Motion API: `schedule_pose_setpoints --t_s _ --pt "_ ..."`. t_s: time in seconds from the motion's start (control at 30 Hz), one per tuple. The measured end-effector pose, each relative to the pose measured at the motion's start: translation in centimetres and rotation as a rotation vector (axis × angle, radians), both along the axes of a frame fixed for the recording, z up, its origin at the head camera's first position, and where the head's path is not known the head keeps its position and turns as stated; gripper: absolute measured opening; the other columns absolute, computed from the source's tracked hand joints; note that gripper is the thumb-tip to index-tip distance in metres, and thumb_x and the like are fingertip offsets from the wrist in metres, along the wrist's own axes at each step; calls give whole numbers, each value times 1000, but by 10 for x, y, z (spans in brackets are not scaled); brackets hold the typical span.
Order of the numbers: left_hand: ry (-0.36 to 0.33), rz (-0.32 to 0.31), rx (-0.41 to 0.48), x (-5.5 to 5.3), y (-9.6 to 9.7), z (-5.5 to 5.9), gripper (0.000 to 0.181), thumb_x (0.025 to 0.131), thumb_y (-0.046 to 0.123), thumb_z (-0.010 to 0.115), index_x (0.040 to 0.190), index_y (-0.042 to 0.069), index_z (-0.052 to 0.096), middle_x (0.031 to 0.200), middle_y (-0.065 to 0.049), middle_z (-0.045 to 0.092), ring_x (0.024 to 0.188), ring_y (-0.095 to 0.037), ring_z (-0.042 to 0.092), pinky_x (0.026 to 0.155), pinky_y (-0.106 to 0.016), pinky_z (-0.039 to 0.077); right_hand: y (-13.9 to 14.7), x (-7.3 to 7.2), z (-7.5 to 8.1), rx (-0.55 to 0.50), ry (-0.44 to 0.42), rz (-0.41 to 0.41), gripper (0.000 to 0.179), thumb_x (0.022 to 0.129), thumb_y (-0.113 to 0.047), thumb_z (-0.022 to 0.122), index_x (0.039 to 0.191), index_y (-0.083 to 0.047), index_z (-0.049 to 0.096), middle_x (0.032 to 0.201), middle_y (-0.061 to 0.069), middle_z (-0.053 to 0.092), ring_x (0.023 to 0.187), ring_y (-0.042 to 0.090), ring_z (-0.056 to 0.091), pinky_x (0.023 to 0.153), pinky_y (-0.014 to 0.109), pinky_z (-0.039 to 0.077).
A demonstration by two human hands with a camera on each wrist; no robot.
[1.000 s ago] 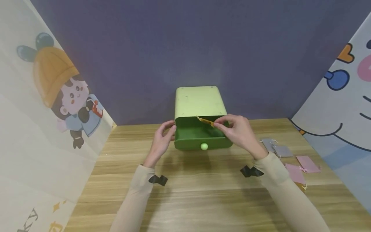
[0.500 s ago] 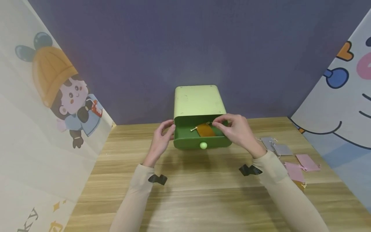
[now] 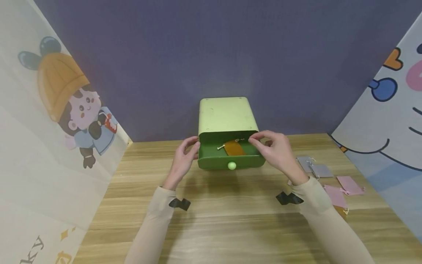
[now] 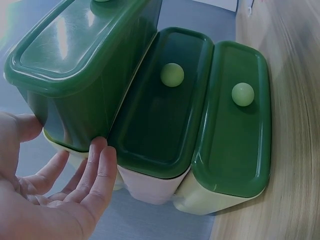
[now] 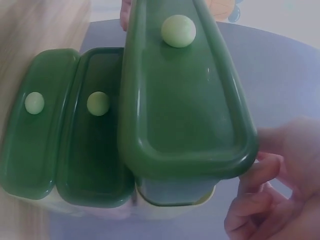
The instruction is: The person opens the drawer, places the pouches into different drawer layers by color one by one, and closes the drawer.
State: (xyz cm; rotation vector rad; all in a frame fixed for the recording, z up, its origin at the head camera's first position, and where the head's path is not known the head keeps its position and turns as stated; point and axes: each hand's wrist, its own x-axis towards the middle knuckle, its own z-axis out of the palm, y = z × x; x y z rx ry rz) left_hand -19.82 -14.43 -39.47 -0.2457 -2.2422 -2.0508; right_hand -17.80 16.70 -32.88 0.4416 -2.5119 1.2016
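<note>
1. By the right side of the pulled-out green drawer (image 3: pixel 214 163), the right hand (image 3: pixel 278 152) has its thumb and forefinger tips close together, and that grip is clear of the pouch. Can't tell whether the tips actually touch.

2. Over on the other side, the left hand (image 3: pixel 183 158) has its grip apart: fingers pretty straight, a couple of fingertips and the thumb at the drawer's smooth side wall.

3. Inside the drawer lies the orange-brown pouch (image 3: pixel 233 148), flat, four-sided, soft-looking fabric, with pale cord ends poking out on either side.

4. Drawer's dark green and glossy, rounded corners, raised rim round the front, plus a pale green ball knob (image 3: pixel 232 166). It slides out of a pale yellow-green case (image 3: pixel 227 114) with rounded edges.

5. Wrist views show two more below, both pushed in: a middle drawer (image 4: pixel 155 117) in a pinkish case (image 4: pixel 150 186) and a bottom drawer (image 4: pixel 231 142), same shiny green, same round knobs.

6. Out on the wood-grain table (image 3: pixel 230 227), off to the right: two flat grey pouches (image 3: pixel 322 171), two pink pouches (image 3: pixel 335 196), and an orange pouch (image 3: pixel 341 211) peeking out from under a pink one.

7. Behind it all, a plain bluish-purple wall (image 3: pixel 165 66).
</note>
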Motion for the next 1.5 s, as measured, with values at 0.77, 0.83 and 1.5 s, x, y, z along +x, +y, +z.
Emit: schedule_pose_setpoints --t_s 0.77,0.83,1.5 --pt "17 -11 -4 0 0 -3 47 112 25 58 153 3 52 152 -20 55 125 -42 65 92 -25 64 18 23 -17 -167 63 -74 12 98 -16 79 105 -7 82 91 11 76 45 2 40 39 22 30" --pt "15 -13 -2 1 0 -3 47 112 25 58 153 3 52 152 -19 55 126 -43 65 92 -24 64 20 24 -19 -165 63 -88 11 98 -17 79 104 -7 82 89 7 76 45 1 40 39 22 29" --pt "11 -16 -9 0 -1 -2 47 112 27 58 153 5 52 153 -18 55 127 -42 65 97 -30 64 38 35 -38 -166 67 -100 12 99 -17 78 106 -8 82 91 -17 71 41 1 37 35 25 30"
